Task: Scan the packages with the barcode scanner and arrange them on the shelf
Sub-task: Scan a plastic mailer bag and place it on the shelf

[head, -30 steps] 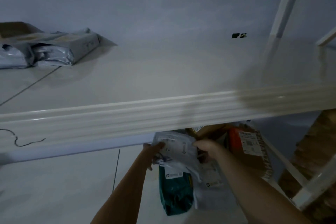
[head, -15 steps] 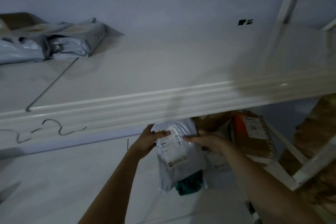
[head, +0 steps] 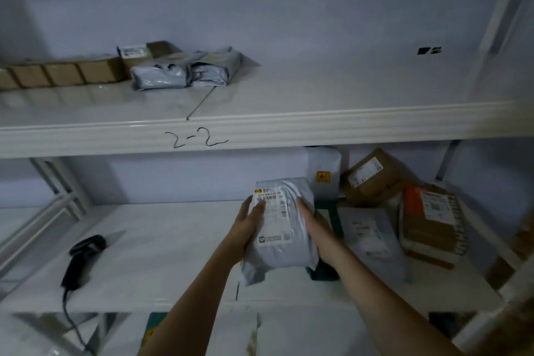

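Step in hand: pick-up, before the scan. Both hands hold one grey mailer bag (head: 284, 228) just above the lower shelf (head: 161, 254), label side up, barcode facing the camera. Left hand (head: 249, 222) grip: thumb across the label's left edge, fingers curled under the bag. Right hand (head: 313, 221) grip: clamped on the bag's right edge, fingers laid over the top face.

The scanner (head: 83, 257) lies on the same shelf, well to the left, cord trailing off the front edge. Neither hand is on it.

Next move, my read: one hand must let go and fetch the scanner, likely the left as it's nearer. The other then carries the bag alone; it's soft plastic and will sag, so keep the label flat for the read. After that it goes to the upper shelf (head: 318, 124), marked "2-2" on its front lip.

Around:
- Unsorted pile on the right of the lower shelf: a teal packet (head: 329, 269) touching and partly under the held bag, a flat grey bag (head: 372, 243), two brown parcels (head: 372, 179) (head: 430, 222), and a white bag standing upright (head: 323, 173) at the back.
- The upper shelf has a row of cardboard boxes (head: 60, 74) and two grey bags (head: 185, 74) at left-centre. Bare shelf to their right.

In the way: nothing between the hands and the scanner. The upper shelf's lip overhangs, so the bag has to come out forward before going up.
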`<state>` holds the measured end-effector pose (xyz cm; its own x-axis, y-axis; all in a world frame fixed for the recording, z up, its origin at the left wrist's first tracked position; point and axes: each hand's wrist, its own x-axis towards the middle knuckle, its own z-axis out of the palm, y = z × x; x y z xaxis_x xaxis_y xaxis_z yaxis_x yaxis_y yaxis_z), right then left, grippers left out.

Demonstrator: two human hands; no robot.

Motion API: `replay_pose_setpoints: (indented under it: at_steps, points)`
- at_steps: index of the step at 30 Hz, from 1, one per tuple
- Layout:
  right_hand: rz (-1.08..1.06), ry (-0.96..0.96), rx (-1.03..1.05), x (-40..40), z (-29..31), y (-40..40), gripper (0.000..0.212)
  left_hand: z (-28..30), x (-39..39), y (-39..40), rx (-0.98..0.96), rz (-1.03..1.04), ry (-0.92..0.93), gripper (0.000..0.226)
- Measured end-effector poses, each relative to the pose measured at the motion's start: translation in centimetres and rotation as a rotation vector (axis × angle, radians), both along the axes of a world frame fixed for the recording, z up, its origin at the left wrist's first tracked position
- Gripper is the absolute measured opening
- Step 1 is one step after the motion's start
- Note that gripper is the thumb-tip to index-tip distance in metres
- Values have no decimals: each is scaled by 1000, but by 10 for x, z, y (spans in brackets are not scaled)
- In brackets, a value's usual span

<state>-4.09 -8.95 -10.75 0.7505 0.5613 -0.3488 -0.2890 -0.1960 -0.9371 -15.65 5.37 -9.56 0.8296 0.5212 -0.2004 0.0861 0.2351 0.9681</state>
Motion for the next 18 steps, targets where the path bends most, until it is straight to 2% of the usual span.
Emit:
replay_pose_setpoints:
  at_steps: [4,5,7,9,11,18]
  points:
    - [-50,-37,45,-49,8,27,35,11,-50,5,74,125,-7,43]
    - [-4,-29,62,-59,7,35,35,13,-62,10,89,153,-6,43]
    - [91,-23,99,-80,7,54,50,16,-84,22,86,210,-1,45]
    - [132,-10,116,-102,4,78,67,17,-110,40,63,252,19,48]
    - [149,7,125,-120,3,96,73,17,-129,55,25,238,18,55]
    - [173,1,106,-197,6,190,68,10,-209,151,-22,275,16,58]
